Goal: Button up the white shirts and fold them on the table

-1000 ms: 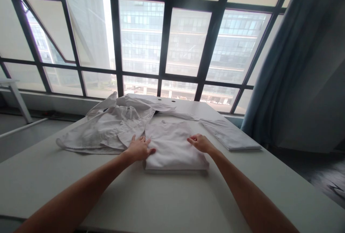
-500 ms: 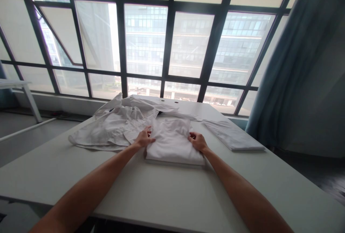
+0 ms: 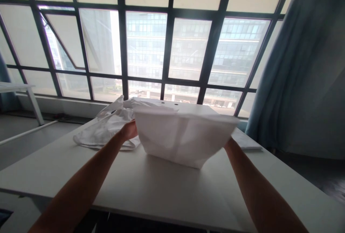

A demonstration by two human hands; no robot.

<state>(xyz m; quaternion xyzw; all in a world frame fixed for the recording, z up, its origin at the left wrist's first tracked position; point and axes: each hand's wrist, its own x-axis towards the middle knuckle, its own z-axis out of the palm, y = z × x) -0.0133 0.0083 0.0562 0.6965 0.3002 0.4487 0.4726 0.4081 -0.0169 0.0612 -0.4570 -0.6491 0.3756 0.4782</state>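
Note:
A white folded garment (image 3: pixel 180 136) is lifted off the tabletop in front of me, its near face hanging down and slightly blurred. At its left edge, my left hand (image 3: pixel 129 130) grips the cloth, with the fingertips tucked out of sight behind it. The fabric covers most of my right hand (image 3: pixel 229 144), which holds the other side, so only the part by the wrist shows. Left of the lifted piece lies a rumpled heap of white clothing (image 3: pixel 105 132). A flat, folded white garment (image 3: pixel 246 142) rests on the right, partly covered from view.
The white table (image 3: pixel 167 197) extends toward a large black-framed window (image 3: pixel 164 46). A blue-grey curtain (image 3: pixel 283 71) hangs at the right. Another white table (image 3: pixel 35 103) stands at the far left.
The folded garment was lying on the table between my hands and is now raised and opened wider. My right hand has moved right, and my left hand slightly left.

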